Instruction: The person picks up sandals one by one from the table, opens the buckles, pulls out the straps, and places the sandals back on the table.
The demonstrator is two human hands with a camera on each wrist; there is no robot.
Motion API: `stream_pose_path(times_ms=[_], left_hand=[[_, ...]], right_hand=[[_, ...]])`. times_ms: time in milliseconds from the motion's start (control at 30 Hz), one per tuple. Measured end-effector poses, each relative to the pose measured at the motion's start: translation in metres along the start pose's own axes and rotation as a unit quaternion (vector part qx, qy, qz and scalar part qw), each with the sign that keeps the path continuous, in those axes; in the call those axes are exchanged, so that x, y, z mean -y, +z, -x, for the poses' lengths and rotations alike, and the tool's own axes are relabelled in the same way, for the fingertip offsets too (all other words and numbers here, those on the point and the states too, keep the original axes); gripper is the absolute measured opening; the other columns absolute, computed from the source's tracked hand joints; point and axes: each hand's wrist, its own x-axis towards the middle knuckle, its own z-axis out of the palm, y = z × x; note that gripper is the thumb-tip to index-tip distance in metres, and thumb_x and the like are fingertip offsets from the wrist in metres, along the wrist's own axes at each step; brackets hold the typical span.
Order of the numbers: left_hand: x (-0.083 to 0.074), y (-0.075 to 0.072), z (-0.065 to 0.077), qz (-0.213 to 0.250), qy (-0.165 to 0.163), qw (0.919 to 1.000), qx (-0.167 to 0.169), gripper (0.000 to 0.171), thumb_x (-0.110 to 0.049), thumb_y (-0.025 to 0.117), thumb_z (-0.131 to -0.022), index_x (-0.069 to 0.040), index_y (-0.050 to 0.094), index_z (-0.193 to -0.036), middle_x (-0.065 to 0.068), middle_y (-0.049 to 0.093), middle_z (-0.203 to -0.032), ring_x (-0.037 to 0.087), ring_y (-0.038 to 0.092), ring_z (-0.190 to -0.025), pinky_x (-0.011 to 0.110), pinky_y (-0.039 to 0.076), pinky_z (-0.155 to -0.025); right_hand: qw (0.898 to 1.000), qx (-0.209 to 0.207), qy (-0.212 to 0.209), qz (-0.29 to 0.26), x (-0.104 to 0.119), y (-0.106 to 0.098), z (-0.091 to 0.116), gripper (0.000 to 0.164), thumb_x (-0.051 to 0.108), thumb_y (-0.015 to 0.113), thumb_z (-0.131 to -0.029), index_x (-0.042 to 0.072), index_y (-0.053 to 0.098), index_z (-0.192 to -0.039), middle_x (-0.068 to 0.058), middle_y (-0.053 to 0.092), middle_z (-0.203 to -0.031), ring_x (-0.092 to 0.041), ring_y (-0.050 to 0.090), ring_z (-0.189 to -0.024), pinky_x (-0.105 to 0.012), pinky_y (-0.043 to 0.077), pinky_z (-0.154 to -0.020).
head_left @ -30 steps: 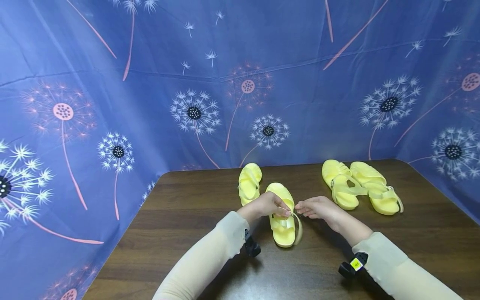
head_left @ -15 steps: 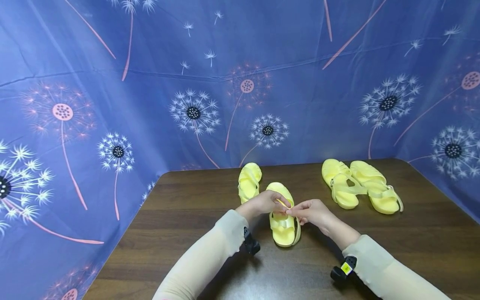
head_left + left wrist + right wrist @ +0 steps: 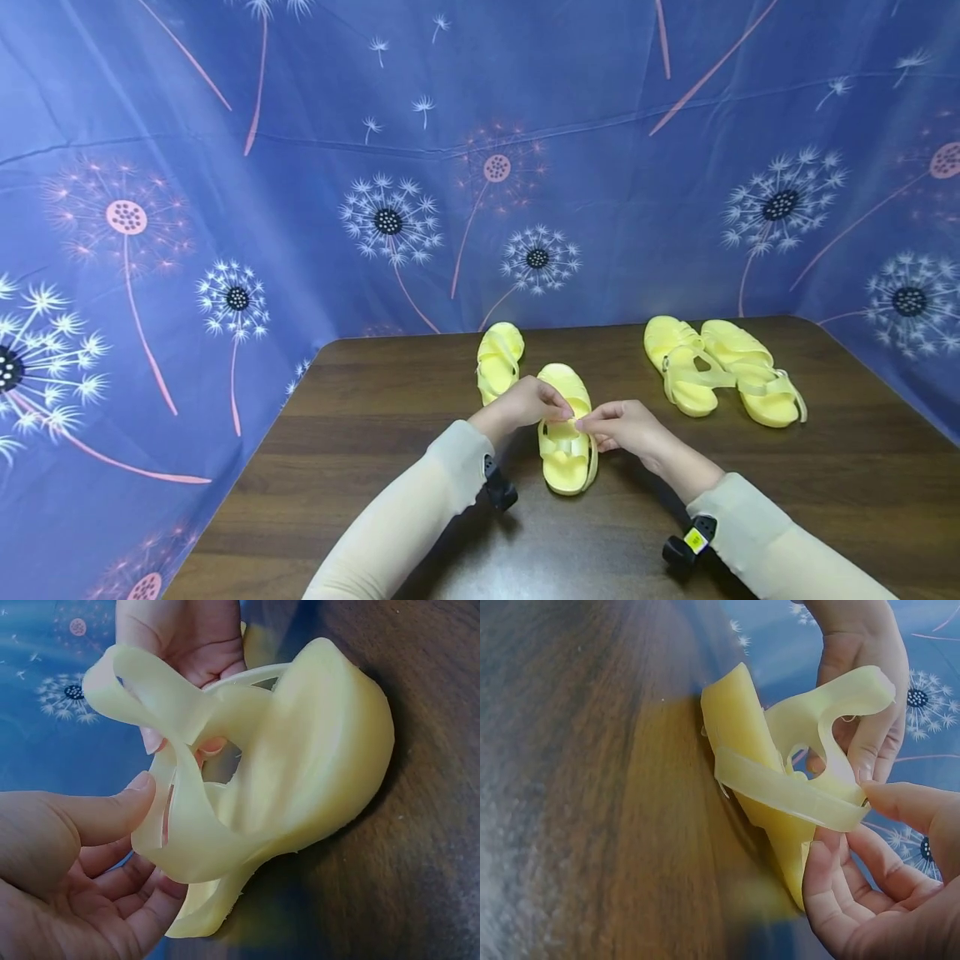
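A yellow sandal stands on the brown table, its toe toward the back. My left hand pinches the upper strap at its front, thumb on the outer side in the left wrist view. From the other side my right hand pinches the end of the side strap, thumb against index finger. Both sets of fingertips meet close together over the middle of the sandal. A small dark fastening point shows by the right thumb in the right wrist view; the fingers hide most of it.
Just behind my left hand lies another yellow sandal. Two more yellow sandals, one beside the other, rest at the back right of the table. A blue dandelion-print cloth hangs behind.
My right hand has come left to the sandal and taken hold of the strap end, which earlier stuck out in a loop. The strap now runs along the sandal's side.
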Motion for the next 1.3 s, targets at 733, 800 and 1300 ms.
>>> stream_pose_path(times_ms=[733,800,1300], left_hand=[[0.009,-0.006,0.001,0.090,-0.027,0.9951,-0.029,0.016,-0.018,0.070,-0.089,-0.005,0.074,-0.098,0.003,0.069,-0.085,0.011,0.060,-0.077,0.040,0.055,-0.085],[0.006,-0.006,0.000,0.089,-0.026,0.9955,-0.015,0.019,-0.022,0.070,-0.090,-0.008,0.074,-0.102,0.002,0.070,-0.089,0.012,0.062,-0.081,0.036,0.055,-0.085],[-0.005,0.004,-0.005,0.013,-0.003,0.9996,0.024,0.012,-0.017,0.071,-0.089,-0.009,0.075,-0.096,0.000,0.072,-0.095,0.009,0.064,-0.087,0.027,0.054,-0.080]], right_hand=[[1.000,0.013,-0.023,-0.017,-0.007,-0.007,0.003,0.032,0.023,0.072,-0.087,-0.006,0.069,-0.101,0.001,0.067,-0.079,-0.013,0.063,-0.074,-0.029,0.056,-0.072],[0.999,0.015,-0.025,-0.018,-0.007,-0.006,0.003,0.032,0.023,0.072,-0.087,-0.006,0.069,-0.101,0.001,0.067,-0.080,-0.013,0.063,-0.075,-0.029,0.056,-0.072],[0.999,0.014,-0.025,-0.031,-0.005,-0.006,0.005,0.031,0.023,0.073,-0.086,-0.005,0.070,-0.100,0.003,0.067,-0.081,-0.012,0.063,-0.075,-0.030,0.056,-0.073]])
